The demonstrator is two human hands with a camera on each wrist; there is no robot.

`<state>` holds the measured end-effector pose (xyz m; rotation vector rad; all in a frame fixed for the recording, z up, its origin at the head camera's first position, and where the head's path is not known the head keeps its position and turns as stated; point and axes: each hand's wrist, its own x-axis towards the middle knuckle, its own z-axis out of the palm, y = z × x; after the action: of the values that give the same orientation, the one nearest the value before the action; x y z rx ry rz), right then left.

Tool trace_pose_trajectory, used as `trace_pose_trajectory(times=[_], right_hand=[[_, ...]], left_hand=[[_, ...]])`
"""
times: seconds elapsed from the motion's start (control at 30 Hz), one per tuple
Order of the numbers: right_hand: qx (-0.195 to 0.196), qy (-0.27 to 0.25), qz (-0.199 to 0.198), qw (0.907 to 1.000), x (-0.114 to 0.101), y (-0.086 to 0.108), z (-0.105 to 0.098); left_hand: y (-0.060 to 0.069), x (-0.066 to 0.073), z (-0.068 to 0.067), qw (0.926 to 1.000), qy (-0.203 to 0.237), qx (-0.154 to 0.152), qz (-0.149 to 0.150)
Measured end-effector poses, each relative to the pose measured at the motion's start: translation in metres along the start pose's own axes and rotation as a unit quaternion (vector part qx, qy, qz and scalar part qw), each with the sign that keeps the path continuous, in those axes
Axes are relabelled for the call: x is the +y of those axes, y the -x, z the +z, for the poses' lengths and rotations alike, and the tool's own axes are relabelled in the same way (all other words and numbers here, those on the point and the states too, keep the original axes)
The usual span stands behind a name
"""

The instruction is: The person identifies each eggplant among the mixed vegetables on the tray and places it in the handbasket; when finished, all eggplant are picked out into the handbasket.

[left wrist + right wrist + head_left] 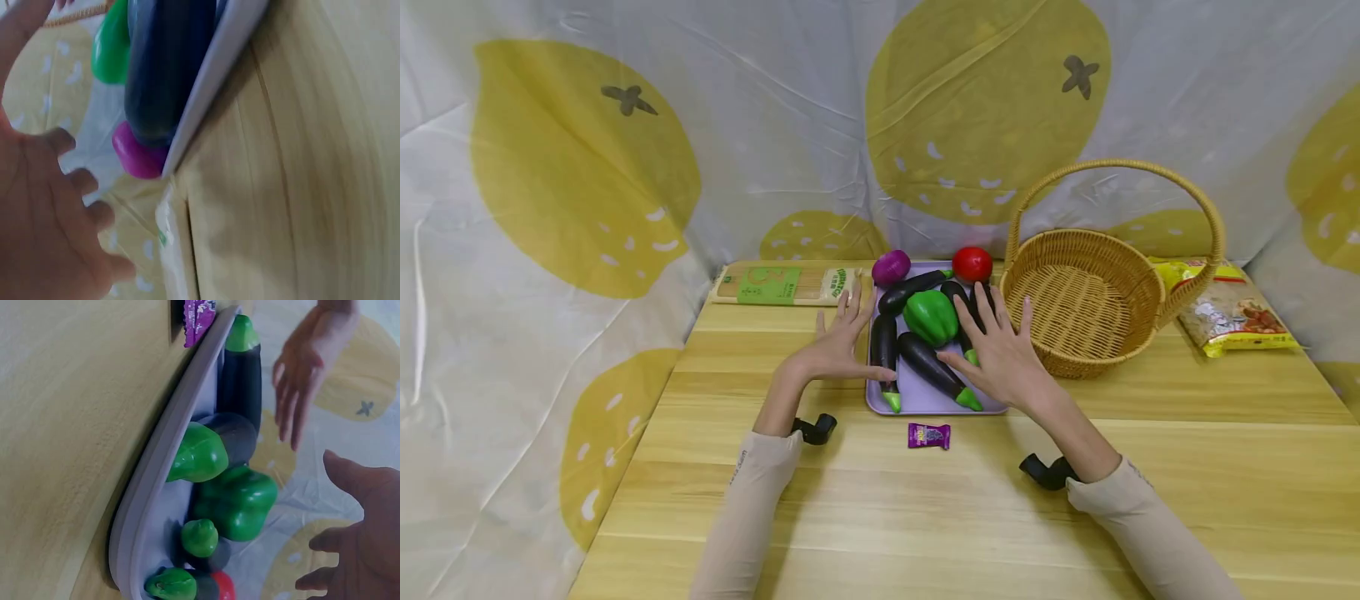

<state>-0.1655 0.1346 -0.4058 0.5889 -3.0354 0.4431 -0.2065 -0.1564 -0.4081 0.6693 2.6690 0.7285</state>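
In the head view a lilac tray (917, 392) holds several dark eggplants (929, 363) and a green bell pepper (931, 317); a purple onion (891, 267) and a red tomato (972, 264) lie at its far corners. My left hand (831, 348), fingers spread, hovers by the tray's left side. Above the right part of the tray is my right hand (1004, 358), also spread and holding nothing. The left wrist view shows the left palm (50, 212) beside the tray edge. From the right wrist, the pepper (236, 503) and eggplant stems show near the right hand (362, 544).
A wicker basket (1075, 304) with a tall handle stands right of the tray, with a yellow-edged food bag (1232, 312) beyond it. Packaged noodles (782, 284) lie at the back left. A small purple packet (928, 436) lies in front of the tray on the wooden table (880, 517).
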Motion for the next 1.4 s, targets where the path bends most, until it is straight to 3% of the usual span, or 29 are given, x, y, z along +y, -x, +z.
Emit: trace_pose_trajectory(times=[0.17, 0.4, 0.7, 1.03, 1.4], right_hand=[[-0.005, -0.006, -0.002, 1.0000, -0.001, 0.000, -0.003], [-0.025, -0.019, -0.015, 0.9994, -0.002, 0.003, -0.002], [-0.012, -0.054, -0.049, 0.9973, -0.008, 0.006, 0.000], [0.054, -0.108, -0.087, 0.9888, -0.025, 0.016, 0.007], [-0.007, -0.229, -0.052, 0.9721, -0.059, 0.003, 0.031]], left_hand=[[0.005, -0.018, -0.004, 0.9968, 0.049, -0.063, 0.004], [0.002, -0.024, 0.006, 0.9923, 0.015, -0.118, -0.032], [-0.004, -0.027, 0.012, 0.9924, 0.005, -0.109, -0.057], [-0.007, -0.026, 0.012, 0.9909, -0.012, -0.116, -0.068], [-0.009, -0.028, 0.012, 0.9891, -0.007, -0.127, -0.075]])
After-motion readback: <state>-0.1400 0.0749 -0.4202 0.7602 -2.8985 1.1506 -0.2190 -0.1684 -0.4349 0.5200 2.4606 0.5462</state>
